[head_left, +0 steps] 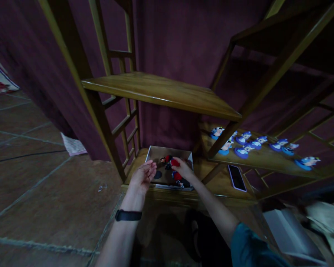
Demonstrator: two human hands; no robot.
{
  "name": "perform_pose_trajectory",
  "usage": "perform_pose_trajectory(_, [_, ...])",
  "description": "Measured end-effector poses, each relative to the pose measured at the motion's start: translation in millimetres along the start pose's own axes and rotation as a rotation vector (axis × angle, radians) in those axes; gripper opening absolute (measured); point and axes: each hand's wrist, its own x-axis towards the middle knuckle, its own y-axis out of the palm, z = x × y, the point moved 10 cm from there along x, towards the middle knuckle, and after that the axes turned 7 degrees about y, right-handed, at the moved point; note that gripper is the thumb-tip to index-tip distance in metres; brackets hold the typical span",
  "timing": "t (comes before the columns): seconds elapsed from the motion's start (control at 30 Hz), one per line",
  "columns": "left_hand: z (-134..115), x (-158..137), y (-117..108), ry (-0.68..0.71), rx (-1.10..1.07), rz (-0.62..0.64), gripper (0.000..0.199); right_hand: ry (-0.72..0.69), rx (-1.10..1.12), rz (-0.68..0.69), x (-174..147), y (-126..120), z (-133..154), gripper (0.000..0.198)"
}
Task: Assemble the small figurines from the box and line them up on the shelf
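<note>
A shallow white-edged box point(171, 148) sits on the lowest wooden shelf, with small red-and-black figurines inside. My right hand point(183, 170) reaches into the box, its fingers closed on a red-and-black figurine point(168, 162) whose head points left. Below that hand, another red-and-black figurine point(178, 178) lies near the front right of the box. My left hand point(143, 175), above a black wristband point(128, 215), hovers at the box's left front corner with fingers slightly curled and apart; nothing shows in it. Close by it, a dark round disc point(157, 174) lies in the box.
A wooden shelf board point(161, 89) juts out above the box. Several blue-and-white figurines point(243, 150) stand on a raised shelf to the right. Below them lies a phone point(237, 178). Wooden posts and lattice frame the sides; a white box point(292, 231) is at lower right.
</note>
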Motion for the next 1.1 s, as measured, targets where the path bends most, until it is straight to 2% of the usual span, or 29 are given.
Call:
perform_pose_trajectory(0.07, [10, -4, 7, -0.022, 0.061, 0.037, 0.018, 0.001, 0.288, 0.001, -4, -14, 7, 0.043])
perform_pose_trajectory(0.13, [19, -9, 18, -0.033, 0.095, 0.092, 0.017, -0.050, 0.399, 0.054, -12, -23, 25, 0.043])
perform_pose_trajectory(0.3, [38, -18, 41, -0.064, 0.076, 0.208, 0.009, -0.216, 0.207, 0.075, -44, -17, 77, 0.045])
perform_pose_trajectory(0.4, [33, -14, 32, -0.006, 0.078, 0.136, 0.010, -0.294, 0.193, 0.110, -50, 2, 87, 0.048])
perform_pose_trajectory(0.47, [24, -10, 22, 0.020, 0.077, 0.072, 0.014, -0.256, 0.233, 0.153, -37, 9, 73, 0.043])
perform_pose_trajectory(0.5, [18, -8, 18, 0.044, 0.053, 0.052, 0.015, -0.186, 0.218, 0.108, -24, 6, 58, 0.039])
perform_pose_trajectory(0.57, [2, -4, 10, 0.102, -0.003, 0.019, 0.015, 0.036, 0.019, -0.084, 2, -13, 17, 0.034])
perform_pose_trajectory(0.67, [-8, 1, 3, 0.103, -0.066, -0.008, 0.018, 0.143, -0.119, -0.124, 29, -21, -15, 0.032])
perform_pose_trajectory(0.83, [0, 5, 1, 0.001, -0.131, -0.015, 0.018, 0.142, -0.308, -0.044, 40, 1, -28, 0.025])
perform_pose_trajectory(1.0, [-5, 7, 0, 0.002, -0.163, -0.026, 0.017, 0.067, -0.412, 0.043, 27, 31, -21, 0.022])
perform_pose_trajectory(1.1, [-8, 6, -2, -0.010, -0.168, -0.032, 0.017, 0.024, -0.426, 0.075, 20, 33, -19, 0.023])
